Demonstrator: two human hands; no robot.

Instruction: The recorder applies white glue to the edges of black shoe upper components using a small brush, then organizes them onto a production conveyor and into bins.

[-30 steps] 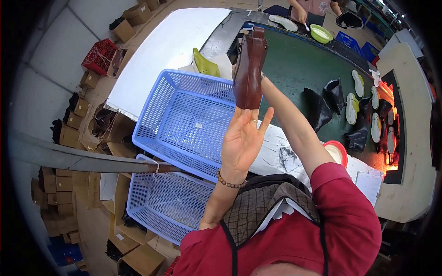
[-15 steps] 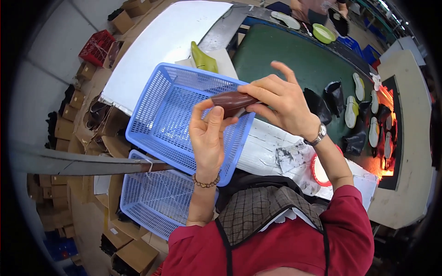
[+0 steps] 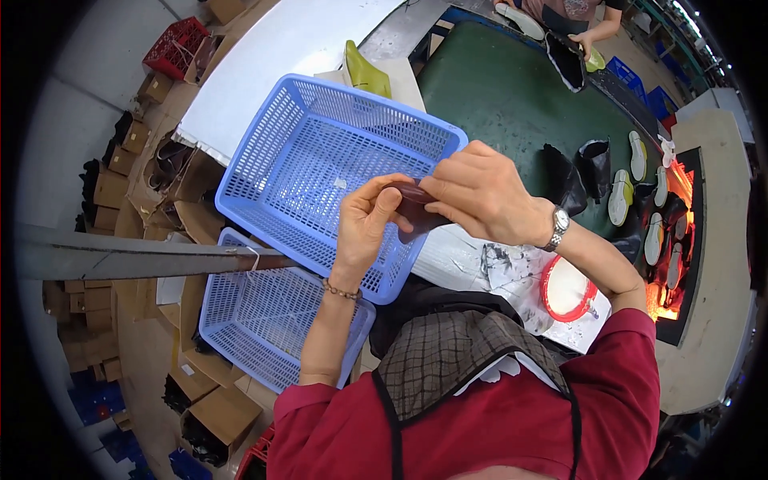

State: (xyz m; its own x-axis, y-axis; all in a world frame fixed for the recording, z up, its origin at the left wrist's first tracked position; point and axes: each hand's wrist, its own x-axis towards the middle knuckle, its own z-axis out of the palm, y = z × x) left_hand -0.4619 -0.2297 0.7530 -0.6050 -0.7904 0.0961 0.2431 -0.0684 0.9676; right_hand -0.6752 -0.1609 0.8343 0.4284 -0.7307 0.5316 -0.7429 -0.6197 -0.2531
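Note:
Over the near right corner of a blue plastic basket (image 3: pixel 232 200), both hands grip a glossy dark brown leather piece (image 3: pixel 418 214), which looks like a shoe upper. My left hand (image 3: pixel 364 224) pinches its left side between thumb and fingers. At its other end, the fingers of my right hand (image 3: pixel 492 196) are closed on the edge. Part of the piece is hidden behind the fingers. Inside the basket is a small pale scrap (image 3: pixel 340 183). A yellow-green shoe last (image 3: pixel 366 72) stands just beyond the basket's far rim.
A second blue basket (image 3: pixel 276 320) sits lower left, under a grey metal bar (image 3: pixel 144 254). A red-rimmed tub of white stuff (image 3: pixel 566 290) stands right. Black boots and soles line the green belt (image 3: pixel 488 88) toward a glowing heater (image 3: pixel 684 240). Opposite, a co-worker's hand (image 3: pixel 588 40) holds a black boot upper.
The brown piece has turned in my hands, its lower part now hanging down. My right hand's fingers have curled in. The co-worker has brought a black boot upper over the belt; my view has shifted.

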